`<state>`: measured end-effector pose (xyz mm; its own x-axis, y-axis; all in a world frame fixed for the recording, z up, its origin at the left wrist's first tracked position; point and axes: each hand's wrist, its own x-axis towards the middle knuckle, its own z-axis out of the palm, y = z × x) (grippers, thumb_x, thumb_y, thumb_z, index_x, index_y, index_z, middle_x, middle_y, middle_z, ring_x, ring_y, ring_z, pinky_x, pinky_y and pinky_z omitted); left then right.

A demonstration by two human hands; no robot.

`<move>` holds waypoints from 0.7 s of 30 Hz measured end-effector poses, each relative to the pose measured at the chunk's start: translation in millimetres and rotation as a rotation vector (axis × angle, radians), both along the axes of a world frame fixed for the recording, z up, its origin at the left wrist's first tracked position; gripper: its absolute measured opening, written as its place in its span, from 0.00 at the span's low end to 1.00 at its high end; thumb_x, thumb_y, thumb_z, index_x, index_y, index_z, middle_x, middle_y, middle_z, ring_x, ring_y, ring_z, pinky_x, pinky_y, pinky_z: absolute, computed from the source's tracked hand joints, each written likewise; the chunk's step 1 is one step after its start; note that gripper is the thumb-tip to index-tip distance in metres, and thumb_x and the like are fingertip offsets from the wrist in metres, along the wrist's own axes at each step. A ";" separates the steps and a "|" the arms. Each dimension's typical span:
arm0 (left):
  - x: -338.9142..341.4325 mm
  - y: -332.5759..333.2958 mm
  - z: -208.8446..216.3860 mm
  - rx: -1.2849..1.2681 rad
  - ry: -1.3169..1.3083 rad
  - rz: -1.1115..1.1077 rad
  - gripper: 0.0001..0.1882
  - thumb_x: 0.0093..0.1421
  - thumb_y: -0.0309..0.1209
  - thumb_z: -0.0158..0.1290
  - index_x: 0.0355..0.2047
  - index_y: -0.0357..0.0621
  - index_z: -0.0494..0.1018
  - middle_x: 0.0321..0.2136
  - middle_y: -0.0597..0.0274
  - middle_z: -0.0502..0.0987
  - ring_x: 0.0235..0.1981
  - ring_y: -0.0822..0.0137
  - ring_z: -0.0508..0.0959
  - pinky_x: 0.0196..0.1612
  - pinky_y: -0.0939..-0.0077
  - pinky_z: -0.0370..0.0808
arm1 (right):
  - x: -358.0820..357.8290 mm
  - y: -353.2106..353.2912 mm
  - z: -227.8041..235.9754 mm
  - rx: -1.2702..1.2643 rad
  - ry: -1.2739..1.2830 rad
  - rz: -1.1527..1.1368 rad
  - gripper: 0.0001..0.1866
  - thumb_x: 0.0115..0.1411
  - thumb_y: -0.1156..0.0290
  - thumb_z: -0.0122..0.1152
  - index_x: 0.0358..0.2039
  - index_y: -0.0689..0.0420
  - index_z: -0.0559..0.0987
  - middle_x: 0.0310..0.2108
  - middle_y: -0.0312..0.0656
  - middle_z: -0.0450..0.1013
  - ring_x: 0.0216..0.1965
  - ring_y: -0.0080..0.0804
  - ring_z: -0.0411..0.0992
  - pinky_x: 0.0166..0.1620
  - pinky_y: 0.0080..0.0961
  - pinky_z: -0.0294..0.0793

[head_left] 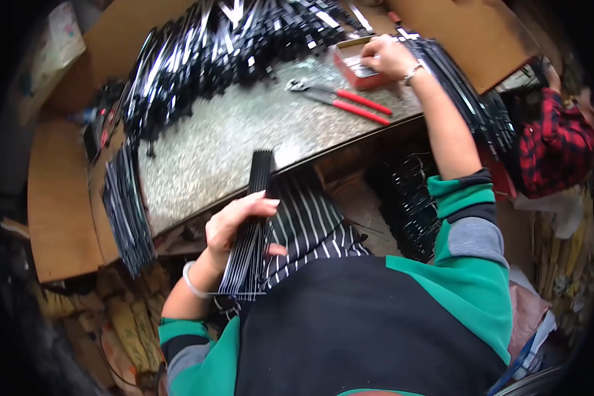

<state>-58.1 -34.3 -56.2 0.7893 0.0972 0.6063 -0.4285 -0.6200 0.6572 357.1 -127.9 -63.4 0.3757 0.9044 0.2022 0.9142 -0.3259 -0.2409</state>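
My left hand point(228, 228) is wrapped round a bundle of long, thin black strips point(261, 168), held in front of the table edge. Their upper ends reach the table edge, and a thin rod or wire point(251, 294) crosses their lower ends. Over at the far right of the table, my right hand point(388, 58) dips into a small red open box point(368, 80), its fingertips pinched together. Small pale things lie in the box, too small to name; whatever the fingers hold is hidden. Red-handled pliers point(340, 102) rest just left of and nearer than the box.
A big heap of shiny black strips point(204, 59) covers the table's far side. More strips hang over its left point(125, 204) and right point(465, 105) edges. Brown boards point(63, 191) flank the speckled tabletop point(198, 155). At the right is another person's red checked sleeve point(551, 148).
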 end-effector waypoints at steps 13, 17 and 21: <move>-31.4 32.4 -5.3 0.127 0.255 -0.061 0.30 0.39 0.43 0.64 0.41 0.39 0.73 0.47 0.44 0.69 0.52 0.47 0.68 0.55 0.54 0.62 | -146.3 -19.7 11.1 0.610 -0.070 0.246 0.03 0.49 0.77 0.59 0.27 0.56 0.77 0.22 0.39 0.69 0.26 0.33 0.63 0.32 0.25 0.63; -28.4 36.6 -1.2 0.232 0.256 -0.112 0.31 0.41 0.45 0.62 0.41 0.36 0.72 0.44 0.44 0.72 0.49 0.47 0.70 0.53 0.54 0.65 | -200.2 -28.4 -44.6 0.512 -0.024 0.270 0.10 0.47 0.78 0.60 0.32 0.54 0.77 0.19 0.35 0.64 0.25 0.33 0.62 0.34 0.27 0.61; -28.0 40.3 -0.9 0.270 0.272 -0.157 0.31 0.41 0.46 0.60 0.41 0.34 0.72 0.43 0.44 0.72 0.48 0.48 0.71 0.52 0.54 0.66 | -213.4 -28.8 -70.8 0.483 -0.018 0.221 0.14 0.47 0.74 0.60 0.37 0.50 0.78 0.18 0.32 0.61 0.24 0.30 0.61 0.39 0.28 0.58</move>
<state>-86.1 6.0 -57.1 0.9168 -0.1712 0.3608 -0.3648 -0.7265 0.5823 143.7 -156.6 -134.1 0.1798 0.7640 0.6196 0.9538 0.0187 -0.2999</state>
